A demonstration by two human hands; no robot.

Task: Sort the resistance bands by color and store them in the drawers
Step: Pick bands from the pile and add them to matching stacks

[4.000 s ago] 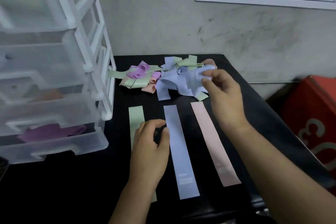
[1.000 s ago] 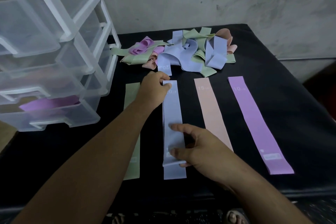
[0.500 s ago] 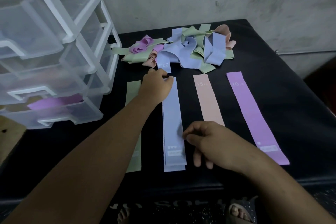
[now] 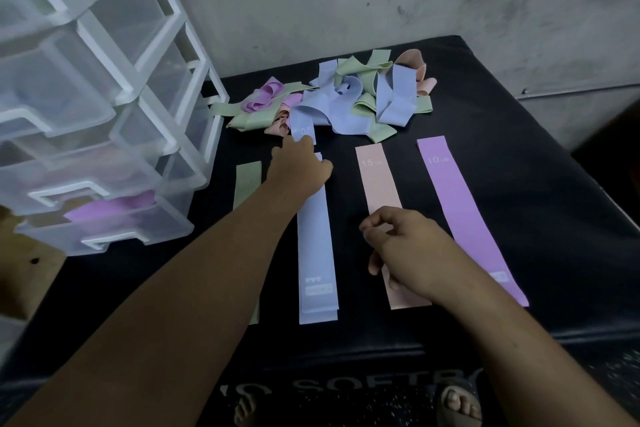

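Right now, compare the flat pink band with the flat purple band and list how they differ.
Colour: the pink band is pale pink, the purple band lilac.
Print: the pink band reads 15, the purple band 10.
Cover: the right hand hides part of the pink band; the purple band shows almost fully.
Both lie flat and straight, side by side on the black table.
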